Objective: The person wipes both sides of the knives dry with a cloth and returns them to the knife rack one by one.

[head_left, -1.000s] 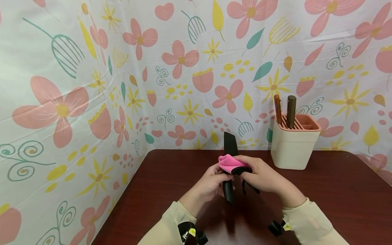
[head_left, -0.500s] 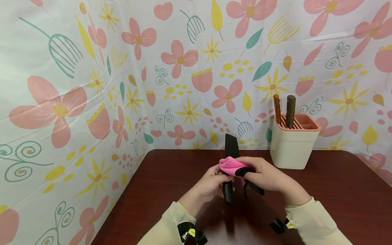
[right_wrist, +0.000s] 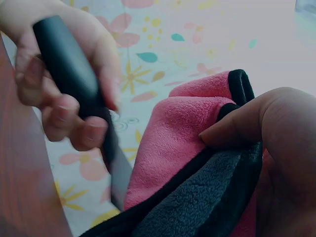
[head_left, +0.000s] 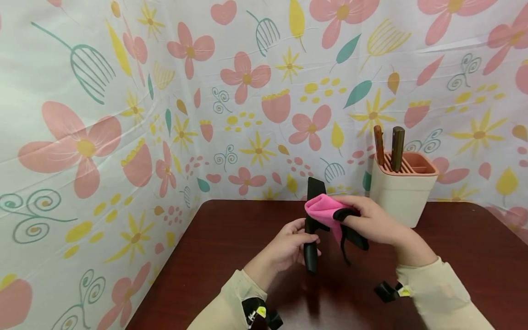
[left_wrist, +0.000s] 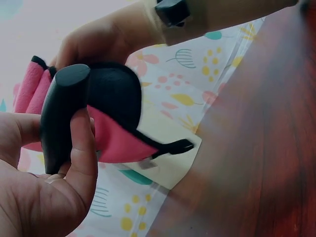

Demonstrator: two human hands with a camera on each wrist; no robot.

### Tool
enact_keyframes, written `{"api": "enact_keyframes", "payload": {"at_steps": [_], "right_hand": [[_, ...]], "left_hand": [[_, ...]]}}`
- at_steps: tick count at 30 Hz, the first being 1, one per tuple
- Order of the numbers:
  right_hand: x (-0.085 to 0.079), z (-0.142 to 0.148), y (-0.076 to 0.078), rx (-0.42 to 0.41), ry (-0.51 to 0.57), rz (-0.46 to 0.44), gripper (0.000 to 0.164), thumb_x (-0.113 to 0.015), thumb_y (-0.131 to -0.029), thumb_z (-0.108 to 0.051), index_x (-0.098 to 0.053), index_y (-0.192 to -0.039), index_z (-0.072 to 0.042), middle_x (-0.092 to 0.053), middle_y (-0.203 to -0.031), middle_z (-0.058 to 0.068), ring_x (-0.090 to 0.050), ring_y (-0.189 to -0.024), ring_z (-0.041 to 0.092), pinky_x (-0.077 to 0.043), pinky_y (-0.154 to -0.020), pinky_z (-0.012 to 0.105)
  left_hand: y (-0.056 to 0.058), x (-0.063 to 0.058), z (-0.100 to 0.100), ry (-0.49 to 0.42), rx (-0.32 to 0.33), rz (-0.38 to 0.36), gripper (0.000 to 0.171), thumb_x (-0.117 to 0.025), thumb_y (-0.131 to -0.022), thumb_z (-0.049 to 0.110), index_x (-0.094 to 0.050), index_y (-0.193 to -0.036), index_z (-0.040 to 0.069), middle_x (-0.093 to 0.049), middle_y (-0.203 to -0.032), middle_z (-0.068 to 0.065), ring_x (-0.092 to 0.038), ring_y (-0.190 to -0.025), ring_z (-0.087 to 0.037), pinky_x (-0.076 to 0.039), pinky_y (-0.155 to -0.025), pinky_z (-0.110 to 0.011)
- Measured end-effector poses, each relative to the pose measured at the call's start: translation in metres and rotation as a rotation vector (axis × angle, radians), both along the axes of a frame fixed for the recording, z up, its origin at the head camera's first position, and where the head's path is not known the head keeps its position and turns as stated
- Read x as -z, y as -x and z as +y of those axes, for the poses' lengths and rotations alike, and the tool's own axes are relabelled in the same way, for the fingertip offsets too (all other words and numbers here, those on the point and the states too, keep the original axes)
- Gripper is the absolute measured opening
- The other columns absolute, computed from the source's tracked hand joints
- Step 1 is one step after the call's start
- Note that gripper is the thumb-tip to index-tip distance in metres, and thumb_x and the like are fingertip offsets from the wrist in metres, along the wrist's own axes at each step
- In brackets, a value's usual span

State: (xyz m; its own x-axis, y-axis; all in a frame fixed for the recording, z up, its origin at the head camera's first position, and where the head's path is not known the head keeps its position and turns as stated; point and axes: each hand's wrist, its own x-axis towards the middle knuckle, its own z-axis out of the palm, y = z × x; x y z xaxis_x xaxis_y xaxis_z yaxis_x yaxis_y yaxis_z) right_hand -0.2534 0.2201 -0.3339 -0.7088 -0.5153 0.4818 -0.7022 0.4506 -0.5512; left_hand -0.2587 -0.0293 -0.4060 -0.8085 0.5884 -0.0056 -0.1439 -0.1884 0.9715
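In the head view my left hand (head_left: 288, 245) grips the black handle of a knife (head_left: 310, 256), whose dark blade points away toward the back wall. My right hand (head_left: 377, 222) pinches a folded pink and dark grey cloth (head_left: 323, 208) with black edging. The cloth overlaps the middle of the blade, and the blade tip shows beyond it. A black loop hangs from the cloth's lower corner. The right wrist view shows the fleecy cloth (right_wrist: 173, 128) beside the blade, thumb on top. Seen from the left wrist, fingers wrap the handle (left_wrist: 64, 113), its butt end facing the camera.
A cream knife block (head_left: 402, 199) with a salmon slotted top stands at the back right, holding two knives with brown and dark handles. The dark red-brown table (head_left: 231, 256) runs back to a flower-patterned curtain (head_left: 264, 110). Both wrists wear black camera straps.
My right hand has drawn the cloth up and to the right, away from my left hand, uncovering more of the knife near the handle. My left hand keeps its grip.
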Motion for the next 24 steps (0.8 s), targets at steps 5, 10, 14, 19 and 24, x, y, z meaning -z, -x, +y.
{"api": "enact_keyframes", "payload": {"at_steps": [5, 10, 14, 19, 24], "right_hand": [[-0.031, 0.005, 0.015, 0.085, -0.064, 0.045, 0.037, -0.064, -0.097, -0.009, -0.068, -0.133, -0.015, -0.073, -0.109, 0.002, -0.060, -0.090, 0.008, -0.048, -0.081, 0.023], [-0.058, 0.004, 0.044, 0.167, -0.161, 0.008, 0.039, -0.061, -0.098, -0.011, -0.065, -0.137, -0.016, -0.072, -0.105, 0.007, -0.058, -0.085, 0.018, -0.046, -0.078, 0.033], [-0.065, 0.001, 0.074, 0.208, -0.210, -0.017, 0.042, -0.058, -0.098, -0.010, -0.063, -0.140, -0.014, -0.071, -0.111, 0.012, -0.058, -0.087, 0.024, -0.044, -0.079, 0.037], [-0.053, -0.007, 0.106, 0.262, -0.223, -0.045, 0.048, -0.055, -0.095, -0.009, -0.059, -0.143, -0.009, -0.069, -0.117, 0.018, -0.059, -0.087, 0.027, -0.045, -0.076, 0.037], [-0.032, -0.020, 0.122, 0.292, -0.242, -0.079, 0.055, -0.053, -0.093, -0.007, -0.054, -0.148, -0.008, -0.065, -0.132, 0.023, -0.058, -0.091, 0.031, -0.046, -0.080, 0.042]], "left_hand": [[-0.002, 0.002, 0.003, -0.006, 0.009, -0.008, 0.043, -0.058, -0.101, 0.010, -0.051, -0.142, 0.010, -0.066, -0.096, 0.000, -0.073, -0.077, -0.014, -0.060, -0.057, -0.034], [-0.004, 0.004, 0.005, -0.017, 0.018, -0.013, 0.043, -0.058, -0.100, 0.009, -0.050, -0.142, 0.008, -0.066, -0.096, 0.000, -0.074, -0.076, -0.014, -0.060, -0.056, -0.036], [-0.005, 0.004, 0.005, -0.029, 0.023, -0.019, 0.043, -0.059, -0.100, 0.009, -0.050, -0.142, 0.008, -0.066, -0.096, 0.000, -0.073, -0.076, -0.014, -0.061, -0.057, -0.037], [-0.005, 0.003, 0.006, -0.033, 0.021, -0.013, 0.044, -0.060, -0.100, 0.010, -0.051, -0.144, 0.009, -0.066, -0.096, -0.001, -0.073, -0.077, -0.015, -0.060, -0.058, -0.037], [-0.004, 0.004, 0.006, -0.039, 0.025, -0.019, 0.044, -0.059, -0.101, 0.009, -0.050, -0.144, 0.010, -0.067, -0.096, 0.000, -0.073, -0.076, -0.014, -0.061, -0.059, -0.037]]}}
